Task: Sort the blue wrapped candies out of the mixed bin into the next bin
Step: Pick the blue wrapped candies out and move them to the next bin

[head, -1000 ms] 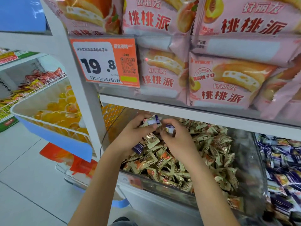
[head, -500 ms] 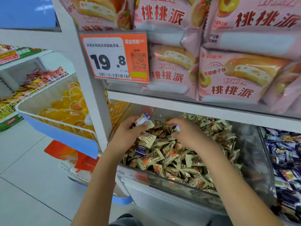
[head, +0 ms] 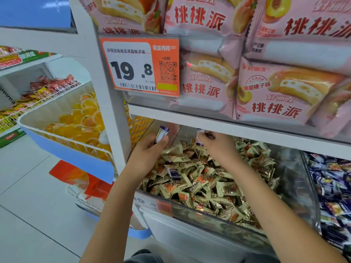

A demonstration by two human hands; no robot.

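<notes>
Hands lifting blue candies above the mixed bin.

Left hand [head: 150,149] is curled round a blue wrapped candy [head: 161,133], raised clear of the pile; right hand [head: 218,145] pinches another blue candy [head: 199,135] at its fingertips. Below them the mixed bin [head: 190,207] is mostly tan wrappers, with at least one blue stray [head: 173,172] left on top. The next bin [head: 334,186], to the right, already holds dark blue candies. I judge the sorting partway done: both held pieces are yet to cross over.

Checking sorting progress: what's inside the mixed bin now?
The mixed bin holds mostly beige wrapped candies, with one blue wrapped candy lying on top. Any blue ones buried beneath are hidden.
</notes>
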